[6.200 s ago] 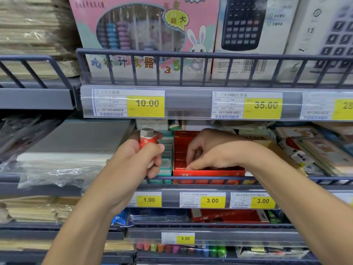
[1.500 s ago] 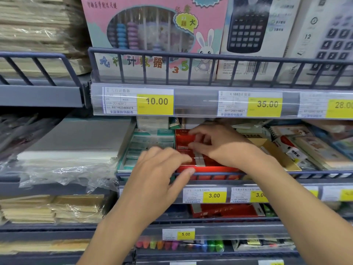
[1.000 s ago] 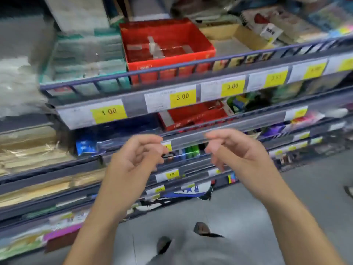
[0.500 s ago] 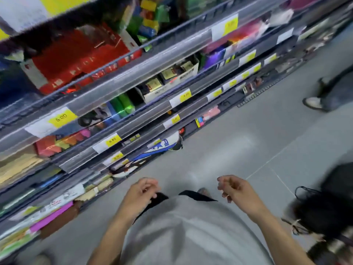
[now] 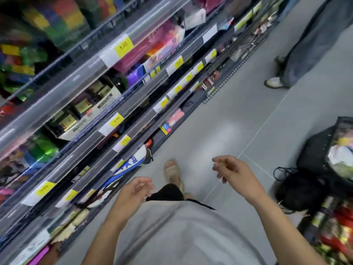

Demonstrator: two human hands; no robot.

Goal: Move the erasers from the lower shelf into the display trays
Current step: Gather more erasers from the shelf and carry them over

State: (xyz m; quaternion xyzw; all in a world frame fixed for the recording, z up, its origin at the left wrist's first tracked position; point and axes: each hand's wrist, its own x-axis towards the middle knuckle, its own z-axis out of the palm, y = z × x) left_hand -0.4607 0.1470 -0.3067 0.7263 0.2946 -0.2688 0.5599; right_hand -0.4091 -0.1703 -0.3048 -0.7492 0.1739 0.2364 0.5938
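The view looks steeply down along the lower shelves (image 5: 133, 104) and the grey floor; the picture is blurred. My left hand (image 5: 133, 194) hangs in front of my grey shirt, fingers loosely curled, holding nothing. My right hand (image 5: 235, 173) hovers over the floor to the right, fingers apart and bare. The red display tray and the erasers are out of view. Small boxed goods (image 5: 84, 109) sit on a low shelf; I cannot tell whether they are erasers.
Yellow price tags (image 5: 123, 46) line the shelf rails. A blue and white bag (image 5: 131, 165) pokes out of the bottom shelf near my sandalled foot (image 5: 172, 172). A black basket of goods (image 5: 328, 169) stands at right. Another person's leg and shoe (image 5: 275, 83) are far right.
My view has swung from the red tray down to the bottom shelves and floor. Both hands left the tray and dropped low in front of me, holding nothing.
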